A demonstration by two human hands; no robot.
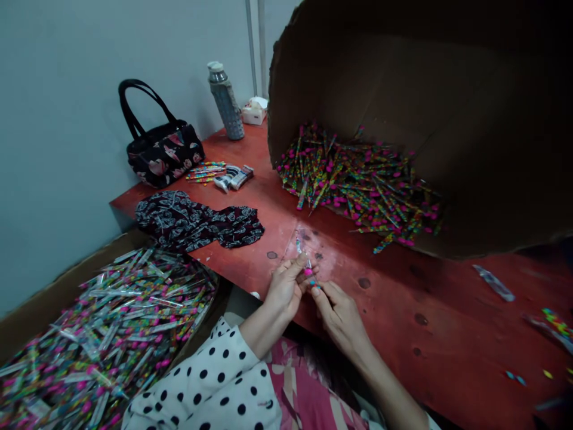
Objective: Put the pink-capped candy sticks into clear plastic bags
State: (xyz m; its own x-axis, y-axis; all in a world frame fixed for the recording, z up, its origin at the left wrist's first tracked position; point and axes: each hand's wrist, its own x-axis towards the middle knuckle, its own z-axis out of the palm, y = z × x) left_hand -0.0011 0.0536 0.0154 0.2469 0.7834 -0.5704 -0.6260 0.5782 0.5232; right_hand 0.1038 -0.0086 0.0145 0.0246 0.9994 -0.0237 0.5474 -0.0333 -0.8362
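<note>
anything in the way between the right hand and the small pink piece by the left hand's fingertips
Only the small blue piece, at the fingertips of the right hand, lies between it and the small pink piece; nothing else visible does.

Room across near tabletop (389, 340); carton (380, 77) blocks far right.

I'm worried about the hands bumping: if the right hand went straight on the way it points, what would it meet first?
The right hand would probably meet, past the small blue piece it seems to hold, the small bright-pink rounded piece, then the left hand; depth is unclear.
</note>
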